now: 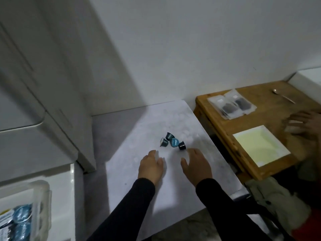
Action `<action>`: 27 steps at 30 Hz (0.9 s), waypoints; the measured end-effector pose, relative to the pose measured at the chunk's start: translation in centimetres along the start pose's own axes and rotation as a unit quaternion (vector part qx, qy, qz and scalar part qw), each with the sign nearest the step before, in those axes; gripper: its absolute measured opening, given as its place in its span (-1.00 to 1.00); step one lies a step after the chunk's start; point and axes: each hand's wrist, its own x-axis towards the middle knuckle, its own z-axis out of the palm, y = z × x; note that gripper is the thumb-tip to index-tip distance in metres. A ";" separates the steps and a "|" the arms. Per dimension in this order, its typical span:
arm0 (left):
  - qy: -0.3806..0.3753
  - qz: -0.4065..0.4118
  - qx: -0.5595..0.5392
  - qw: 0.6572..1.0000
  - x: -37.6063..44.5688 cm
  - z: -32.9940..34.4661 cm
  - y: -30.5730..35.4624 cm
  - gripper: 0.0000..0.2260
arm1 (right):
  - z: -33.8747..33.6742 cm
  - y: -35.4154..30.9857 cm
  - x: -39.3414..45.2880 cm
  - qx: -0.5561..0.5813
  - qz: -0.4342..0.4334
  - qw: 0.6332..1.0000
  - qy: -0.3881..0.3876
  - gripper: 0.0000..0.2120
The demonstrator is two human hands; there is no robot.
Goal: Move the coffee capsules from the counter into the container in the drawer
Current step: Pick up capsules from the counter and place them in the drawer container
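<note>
Both your hands are out over the white counter (pixel 199 136), palms down, and neither one has hold of anything. Your left hand (pixel 150 166) sits a bit short of the capsules with the fingers loosely bent and the thumb tucked alongside. Your right hand (pixel 196 165) is spread wider, fingers relaxed, and its fingertips are just beside the nearest capsule; I can't tell if they're actually touching it.

The coffee capsules (pixel 172 142) are bunched in a little cluster near the middle of the counter, four of them as far as I can make out. They're dark teal, a couple tipped on their sides, and one shows its bright blue foil lid with some print on it. They look like they're touching each other.

The container (pixel 37 204) is way down at the bottom left, well apart from the cluster. It's clear plastic and sits in the white drawer (pixel 60 197), with some blue capsules (pixel 21 214) already inside next to a bit of printed packaging. That corner is pretty blurry.

Off to the right there's a wooden table (pixel 225 122) with a white square tray (pixel 260 147), a clear packet holding two dark round things (pixel 231 104), and a spoon (pixel 283 96) near the back. Another person's hand (pixel 305 123) rests on that table at the right edge, blurred.
</note>
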 end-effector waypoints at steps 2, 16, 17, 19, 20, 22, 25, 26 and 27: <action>0.013 0.008 0.011 1.000 2.0 0.6 0.6 -0.61 | 0.7 0.6 2.1 0.003 0.013 1.000 -0.014 -0.60; 0.078 0.092 0.031 0.992 8.6 4.2 0.5 -0.83 | 4.3 2.6 7.4 0.033 0.038 0.999 -0.016 -0.80; 0.080 0.106 0.040 0.990 8.7 4.3 0.3 -0.85 | 4.4 2.7 7.3 0.035 0.036 0.999 -0.015 -0.79; 0.096 0.124 0.027 0.987 8.6 4.6 0.0 -0.81 | 4.5 2.8 7.0 0.045 0.030 0.998 -0.016 -0.78; 0.105 0.126 0.010 0.986 8.5 4.6 -0.1 -0.80 | 4.5 2.9 6.9 0.050 0.026 0.998 -0.017 -0.78; 0.114 0.129 -0.015 0.985 8.4 4.7 -0.5 -0.81 | 4.6 3.1 6.6 0.065 0.014 0.998 -0.017 -0.77; 0.120 0.114 -0.042 0.985 8.1 4.7 -1.0 -0.81 | 4.7 3.0 6.3 0.110 0.013 0.994 -0.025 -0.77; 0.119 0.101 -0.060 0.986 8.1 4.7 -1.0 -0.81 | 4.8 2.8 6.2 0.139 0.023 0.990 -0.024 -0.77; 0.115 0.086 -0.078 0.987 8.0 4.6 -1.0 -0.80 | 4.7 2.6 6.2 0.168 0.037 0.985 -0.022 -0.79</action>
